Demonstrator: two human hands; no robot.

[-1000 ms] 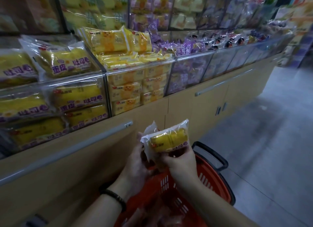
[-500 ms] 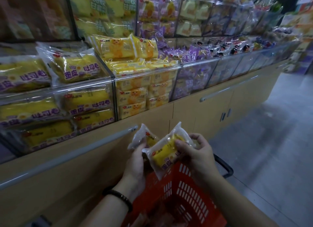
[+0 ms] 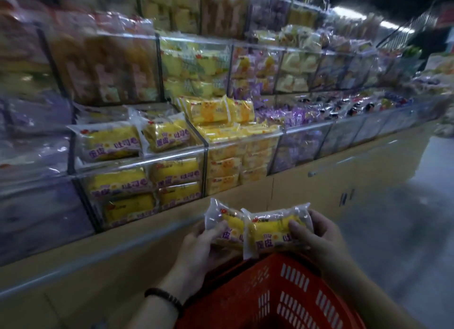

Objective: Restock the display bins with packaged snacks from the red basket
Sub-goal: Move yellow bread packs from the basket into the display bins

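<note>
Head view: my left hand (image 3: 199, 245) pinches one yellow roll pack (image 3: 224, 226) and my right hand (image 3: 319, 233) grips a second pack (image 3: 270, 231), both above the red basket (image 3: 282, 292). The matching bin (image 3: 137, 162) looks nearly full. I judge these two not yet shelved.

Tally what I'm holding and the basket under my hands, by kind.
Yellow snack packs: 2, left pack in left hand, right pack in right hand
Red basket: 1
Total: 3
</note>
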